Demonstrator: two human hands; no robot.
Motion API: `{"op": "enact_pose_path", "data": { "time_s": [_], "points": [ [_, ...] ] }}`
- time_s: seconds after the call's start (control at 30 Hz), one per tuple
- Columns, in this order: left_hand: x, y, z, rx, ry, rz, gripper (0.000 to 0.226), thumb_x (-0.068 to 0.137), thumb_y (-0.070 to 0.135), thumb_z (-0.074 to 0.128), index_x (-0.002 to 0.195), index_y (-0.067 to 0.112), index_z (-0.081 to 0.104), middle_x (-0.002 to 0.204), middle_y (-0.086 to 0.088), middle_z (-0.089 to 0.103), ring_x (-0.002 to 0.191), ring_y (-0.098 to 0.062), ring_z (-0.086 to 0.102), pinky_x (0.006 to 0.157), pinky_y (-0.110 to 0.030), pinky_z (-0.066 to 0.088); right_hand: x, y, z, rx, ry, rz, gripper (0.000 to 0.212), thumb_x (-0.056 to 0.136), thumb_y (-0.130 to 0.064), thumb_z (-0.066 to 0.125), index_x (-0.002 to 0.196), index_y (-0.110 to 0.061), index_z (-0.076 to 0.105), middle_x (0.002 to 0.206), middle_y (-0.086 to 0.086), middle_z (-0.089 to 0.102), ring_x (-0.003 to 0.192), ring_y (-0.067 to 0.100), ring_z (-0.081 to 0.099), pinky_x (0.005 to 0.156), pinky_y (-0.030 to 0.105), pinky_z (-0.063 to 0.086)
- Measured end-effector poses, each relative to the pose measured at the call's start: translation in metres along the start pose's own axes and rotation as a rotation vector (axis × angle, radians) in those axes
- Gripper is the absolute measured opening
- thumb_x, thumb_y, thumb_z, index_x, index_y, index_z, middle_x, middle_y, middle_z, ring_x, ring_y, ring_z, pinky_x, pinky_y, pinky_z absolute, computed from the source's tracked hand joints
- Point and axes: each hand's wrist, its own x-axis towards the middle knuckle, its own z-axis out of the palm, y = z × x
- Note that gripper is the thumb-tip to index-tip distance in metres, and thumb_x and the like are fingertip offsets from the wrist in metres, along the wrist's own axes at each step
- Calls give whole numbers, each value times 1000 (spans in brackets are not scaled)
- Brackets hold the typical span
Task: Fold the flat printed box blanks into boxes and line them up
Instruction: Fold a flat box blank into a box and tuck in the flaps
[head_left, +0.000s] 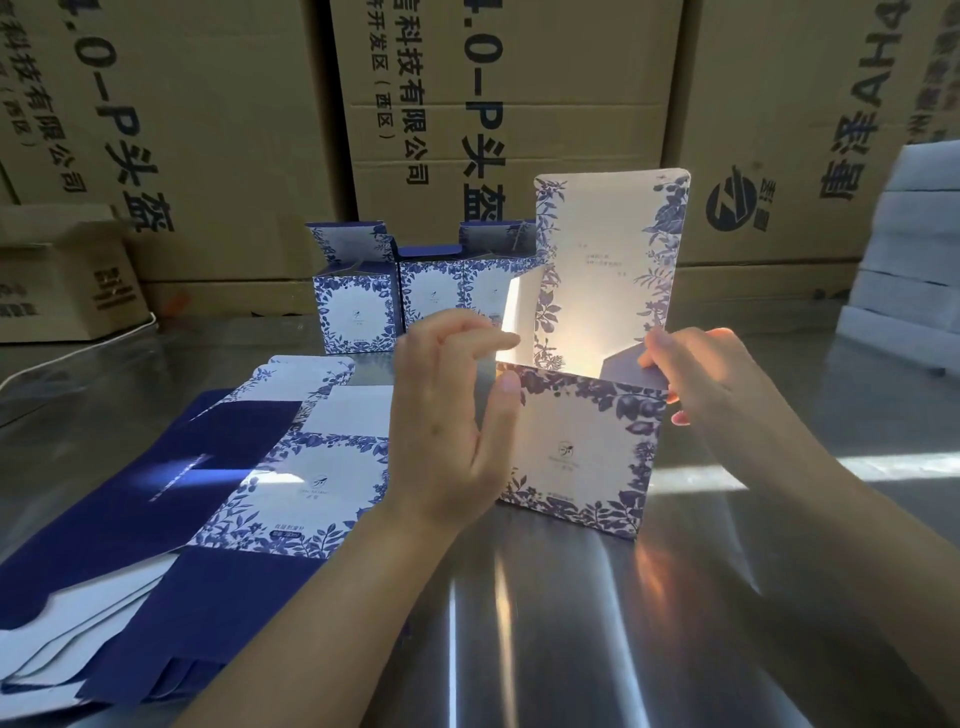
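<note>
On the reflective metal table (545, 623), flat blue-and-white floral cardboard blanks (311, 473) lay stacked at left; folded boxes (358, 312) stood behind. At centre, the left hand (441, 415) gripped the left edge of the upright, open-topped floral box (576, 447); the right hand (706, 379) pinched its blue right flap (628, 364).

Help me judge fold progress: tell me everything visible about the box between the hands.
The box is thin white card printed with blue floral borders and a small central logo. It stands upright on the shiny metal table, body squared, top open, its tall lid flap upright. The left hand holds its left edge; the right hand pinches the dark blue right side flap.
</note>
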Motion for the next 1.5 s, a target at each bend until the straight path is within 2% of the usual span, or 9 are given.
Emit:
{"op": "enact_pose_path", "data": {
  "time_s": [0.23,0.4,0.57,0.73,0.9,1.1,1.2,1.37,1.5],
  "points": [
    [0,-1,0,16,30,-16,26,89,16,41,103,2,57,110,-1,45,105,-15,44,91,-33,38,5,7,-3,180,-62,62,8,77,-40,59,82,-40,65,93,-14,56,73,-7,56,72,30,49],
    [1,0,0,21,-2,-40,28,88,16,41,106,1,56,111,1,44,106,-18,45,92,-35,39,12,15,-5,308,29,112,18,85,-17,60,93,-33,61,91,-12,66,62,-8,59,59,23,43],
    [0,2,-2,37,-72,-30,29,88,12,40,108,1,58,113,-3,51,109,-22,48,96,-35,37,15,21,-6,342,118,161,10,83,-22,62,88,-31,64,89,-10,71,70,3,62,66,28,45],
    [0,6,-4,77,-113,11,33,87,6,39,109,4,63,119,-4,59,110,-22,53,98,-28,36,17,24,-6,386,129,196,14,89,-30,58,86,-25,71,86,-14,73,72,0,64,75,30,47],
    [0,7,-3,77,-149,81,34,84,0,42,104,3,69,121,-8,63,112,-23,59,96,-37,45,16,23,-7,380,82,226,29,95,-39,50,84,-27,74,93,-8,73,92,25,64,91,45,48],
    [0,10,-4,28,-250,89,31,81,6,49,101,7,72,114,-3,68,107,-17,63,87,-33,48,14,20,-4,357,85,198,30,96,-38,49,84,-25,73,88,-5,73,76,9,63,82,35,47],
    [2,11,-5,46,-297,66,30,80,15,52,102,11,72,112,2,69,107,-12,61,87,-30,45,11,19,-2,354,237,118,24,95,-33,50,83,-28,71,89,-16,72,74,-2,60,76,23,44],
    [3,11,-4,84,-322,37,27,83,21,54,102,13,71,110,4,70,104,-10,59,87,-29,42,5,10,-5,259,469,-145,21,90,-36,47,82,-43,66,87,-23,65,87,2,54,71,5,35],
    [3,9,-3,100,-322,39,26,85,20,54,103,13,71,110,2,70,104,-10,58,86,-30,40,-8,-2,1,69,462,-520,22,92,-28,49,78,-29,67,85,-21,63,89,8,51,83,15,36]
  ]
}}
